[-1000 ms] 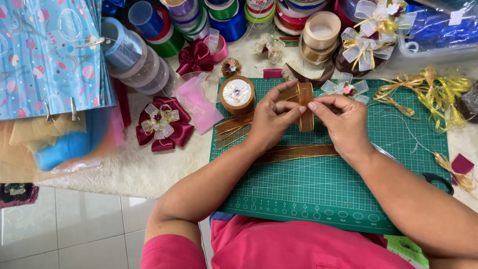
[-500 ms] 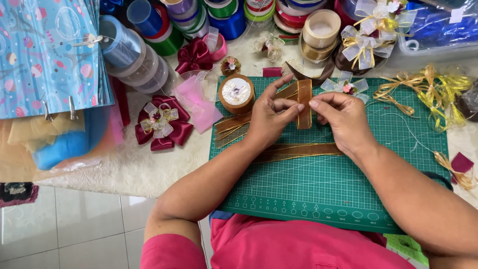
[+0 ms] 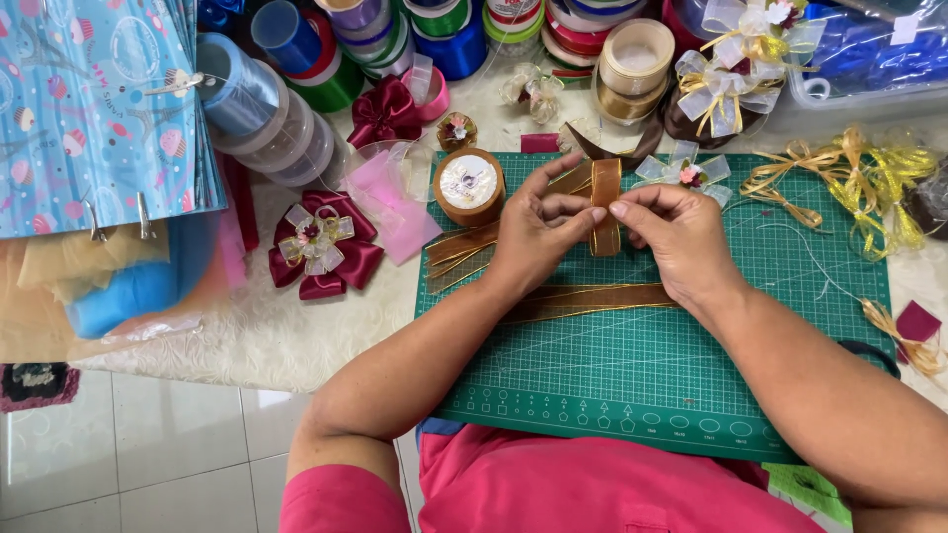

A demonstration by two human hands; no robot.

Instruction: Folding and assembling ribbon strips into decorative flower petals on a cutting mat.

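Pinching sheer brown ribbon loop (image 3: 604, 205)

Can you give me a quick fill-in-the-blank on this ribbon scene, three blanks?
1. Both hands, the left hand and the right hand, pinch a folded brown ribbon above a ____ cutting mat.
2. The ribbon spool on the mat lies nearest the ____ hand.
3. The finished bow left of the mat is dark ____.

Missing words: green; left; red
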